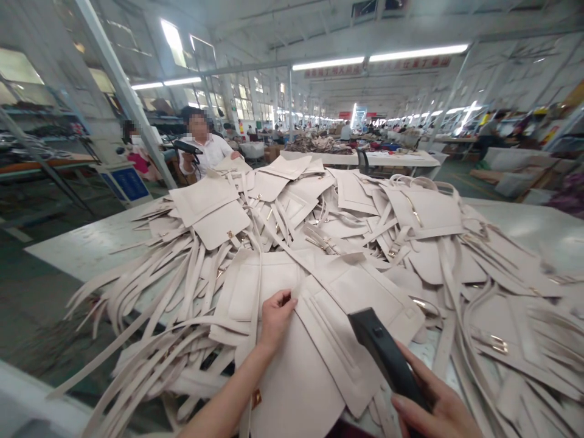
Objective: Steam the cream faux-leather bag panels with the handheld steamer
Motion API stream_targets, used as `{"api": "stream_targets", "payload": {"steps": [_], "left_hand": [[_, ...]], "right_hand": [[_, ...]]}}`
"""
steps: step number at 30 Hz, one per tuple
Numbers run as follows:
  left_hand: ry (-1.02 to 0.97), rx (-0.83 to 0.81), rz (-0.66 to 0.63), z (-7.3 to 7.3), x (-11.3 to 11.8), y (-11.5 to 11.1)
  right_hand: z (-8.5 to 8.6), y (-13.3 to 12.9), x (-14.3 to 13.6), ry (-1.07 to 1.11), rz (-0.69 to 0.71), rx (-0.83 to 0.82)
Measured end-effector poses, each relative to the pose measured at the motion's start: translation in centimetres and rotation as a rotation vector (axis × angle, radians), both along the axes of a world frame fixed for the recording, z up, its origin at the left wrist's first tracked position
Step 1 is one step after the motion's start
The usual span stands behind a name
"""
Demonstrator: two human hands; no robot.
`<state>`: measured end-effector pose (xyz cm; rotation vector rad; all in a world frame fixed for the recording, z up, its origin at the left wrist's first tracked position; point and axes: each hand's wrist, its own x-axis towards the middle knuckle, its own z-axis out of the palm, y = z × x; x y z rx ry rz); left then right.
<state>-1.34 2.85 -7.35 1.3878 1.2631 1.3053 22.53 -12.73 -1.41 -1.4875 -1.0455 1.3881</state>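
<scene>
At the near edge of the worktop [86, 246] my left hand [275, 317] pinches the rim of a cream leather bag panel [292, 365] between thumb and fingertips, the other fingers curled in, holding it flat on top of the heap. My right hand [438, 404] is closed around the grip of a black handheld tool [385, 353], its head pointing up over the panel's right side, not touching it as far as I can tell. The pile of cream panels and straps [319, 243] spreads across nearly the whole worktop, straps hanging over the left edge. I see no separate finished stack, so I judge most of the work is left. At the far edge, a person in a white shirt [207, 152] holds a similar dark tool.
</scene>
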Motion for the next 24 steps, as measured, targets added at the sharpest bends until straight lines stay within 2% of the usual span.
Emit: {"api": "stream_targets", "payload": {"steps": [4, 8, 13, 15, 17, 21, 22, 24], "left_hand": [[-0.136, -0.027, -0.038, 0.0, -0.1, -0.8], [-0.242, -0.057, -0.095, -0.1, -0.2, -1.0], [-0.214, -0.101, -0.063, -0.8, -0.2, -1.0], [-0.171, -0.092, -0.045, -0.7, -0.3, -0.6], [-0.112, -0.071, -0.042, 0.0, -0.7, 0.1], [0.036, -0.029, -0.129, 3.1, -2.3, 1.8], [0.120, -0.001, -0.168, 3.9, -3.0, 2.3], [0.419, 0.081, -0.247, 5.2, -4.7, 3.4]], "right_hand": [[1.8, 2.6, -3.4, 0.227, 0.167, 0.030], [1.6, 6.3, -6.3, 0.311, 0.314, 0.097], [0.8, 9.4, -7.1, 0.313, 0.277, 0.155], [0.9, 9.3, -6.2, 0.290, 0.233, 0.161], [1.3, 8.3, -4.6, 0.249, 0.190, 0.149], [1.6, 4.9, -0.4, 0.061, 0.061, 0.077], [1.5, 3.9, 0.6, 0.010, 0.030, 0.051], [1.0, 1.7, 2.3, -0.058, -0.002, -0.006]]}}
